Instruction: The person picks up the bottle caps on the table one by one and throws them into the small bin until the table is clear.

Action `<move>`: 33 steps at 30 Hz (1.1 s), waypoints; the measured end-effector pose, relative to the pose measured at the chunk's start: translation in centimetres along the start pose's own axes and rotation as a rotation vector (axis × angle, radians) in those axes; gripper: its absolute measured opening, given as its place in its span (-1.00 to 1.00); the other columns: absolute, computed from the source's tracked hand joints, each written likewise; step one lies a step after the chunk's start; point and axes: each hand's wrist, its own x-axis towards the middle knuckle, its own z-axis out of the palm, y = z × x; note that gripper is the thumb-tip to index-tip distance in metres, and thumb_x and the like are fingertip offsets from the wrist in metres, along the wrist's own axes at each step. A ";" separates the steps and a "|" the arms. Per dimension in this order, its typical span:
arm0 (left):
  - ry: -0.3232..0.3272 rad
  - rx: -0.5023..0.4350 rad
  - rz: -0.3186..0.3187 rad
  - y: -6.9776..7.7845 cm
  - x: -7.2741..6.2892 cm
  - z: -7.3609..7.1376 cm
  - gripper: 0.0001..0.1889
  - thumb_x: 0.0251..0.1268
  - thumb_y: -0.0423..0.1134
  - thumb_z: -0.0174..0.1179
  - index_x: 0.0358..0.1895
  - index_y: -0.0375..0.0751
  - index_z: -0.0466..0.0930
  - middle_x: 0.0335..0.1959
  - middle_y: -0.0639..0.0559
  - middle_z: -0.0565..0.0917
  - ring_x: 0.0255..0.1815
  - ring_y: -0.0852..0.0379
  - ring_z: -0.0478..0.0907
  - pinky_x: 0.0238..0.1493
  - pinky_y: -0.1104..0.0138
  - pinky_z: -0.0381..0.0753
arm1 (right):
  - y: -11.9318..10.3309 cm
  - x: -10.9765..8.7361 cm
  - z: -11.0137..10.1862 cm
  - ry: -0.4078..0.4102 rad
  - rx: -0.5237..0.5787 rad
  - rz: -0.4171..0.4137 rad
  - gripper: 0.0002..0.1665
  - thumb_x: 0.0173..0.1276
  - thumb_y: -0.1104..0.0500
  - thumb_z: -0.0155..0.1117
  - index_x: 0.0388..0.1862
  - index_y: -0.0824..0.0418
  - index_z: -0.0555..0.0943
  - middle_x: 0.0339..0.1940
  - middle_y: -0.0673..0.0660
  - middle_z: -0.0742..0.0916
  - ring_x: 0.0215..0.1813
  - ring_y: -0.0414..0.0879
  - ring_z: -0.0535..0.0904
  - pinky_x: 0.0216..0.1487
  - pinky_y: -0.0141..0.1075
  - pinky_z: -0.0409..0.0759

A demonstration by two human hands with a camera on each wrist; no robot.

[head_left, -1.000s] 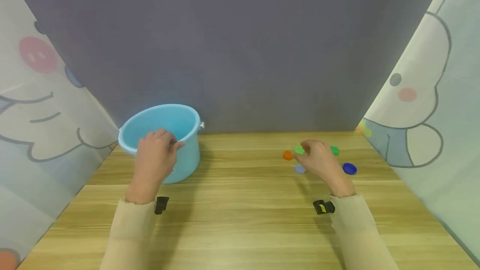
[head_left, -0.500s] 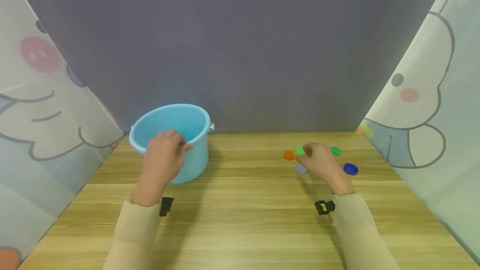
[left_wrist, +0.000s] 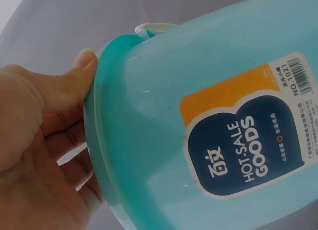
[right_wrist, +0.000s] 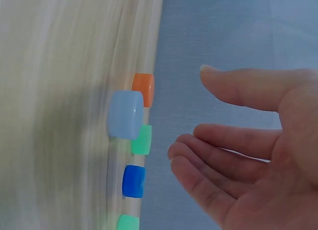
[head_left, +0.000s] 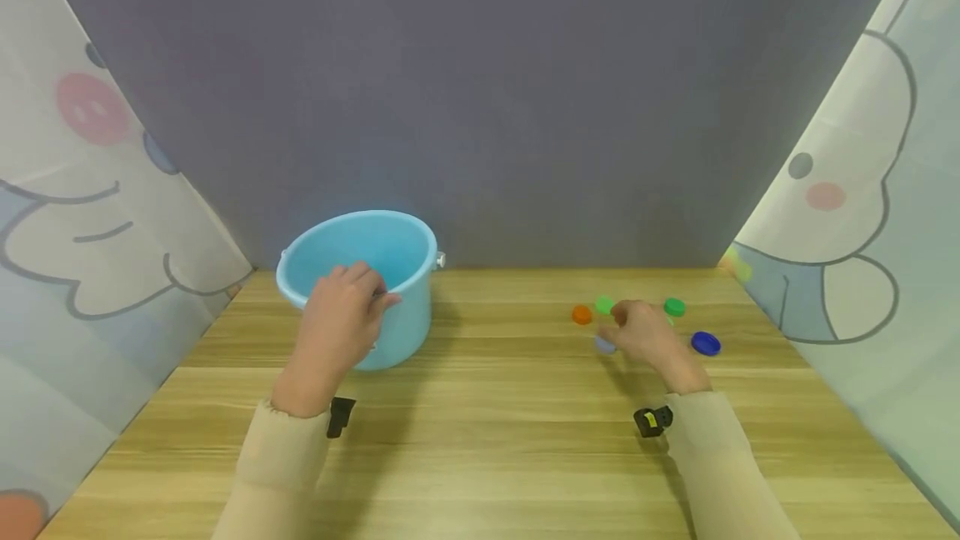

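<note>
In the head view a light blue plastic bucket stands on the left of the table, its opening leaning towards me. My left hand grips its near rim, thumb outside and the other fingers going over the edge. Up close in the left wrist view, the thumb presses the rim beside a label. My right hand hovers over small plastic caps, thumb apart from relaxed fingers, holding nothing. Near it lie a lavender cap, an orange cap, a light green cap, a green cap and a dark blue cap.
The wooden table ends at a dark grey back panel. Cartoon-printed sheets close in both sides. A white handle knob sticks out from the bucket's right side. The right hand partly covers another light green piece.
The bucket has slid to the right with my left hand on its rim. My right hand has come slightly lower over the caps. The head view has shifted a little.
</note>
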 end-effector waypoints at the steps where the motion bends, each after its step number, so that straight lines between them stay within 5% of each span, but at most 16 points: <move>1: -0.003 -0.001 0.001 0.0 0.0 0.0 -0.78 0.06 -0.37 0.51 -0.44 -0.36 0.61 -0.52 -0.09 0.53 -0.49 -0.13 0.41 -0.39 0.10 0.41 | 0.0 0.0 0.1 -0.010 0.001 0.006 -0.28 0.44 0.06 0.28 0.29 0.63 0.41 0.20 0.57 0.57 0.22 0.45 0.51 0.14 0.23 0.54; 13: -0.048 -0.013 -0.003 0.3 0.0 -0.3 -0.82 0.12 -0.34 0.48 -0.43 -0.32 0.64 -0.51 -0.04 0.53 -0.46 -0.10 0.43 -0.40 0.12 0.41 | 0.9 0.3 0.7 -0.094 -0.003 0.064 -0.28 0.42 0.04 0.30 0.26 0.62 0.43 0.18 0.55 0.58 0.19 0.43 0.54 0.10 0.17 0.57; 33: -0.063 -0.015 0.042 0.5 0.0 -0.3 -0.89 0.16 -0.40 0.43 -0.36 -0.33 0.66 -0.45 -0.05 0.59 -0.42 -0.10 0.46 -0.40 0.13 0.41 | 1.4 0.7 1.4 -0.091 -0.020 0.090 -0.47 0.35 0.08 0.38 0.05 0.52 0.58 -0.04 0.35 0.66 -0.07 0.16 0.63 -0.07 0.02 0.63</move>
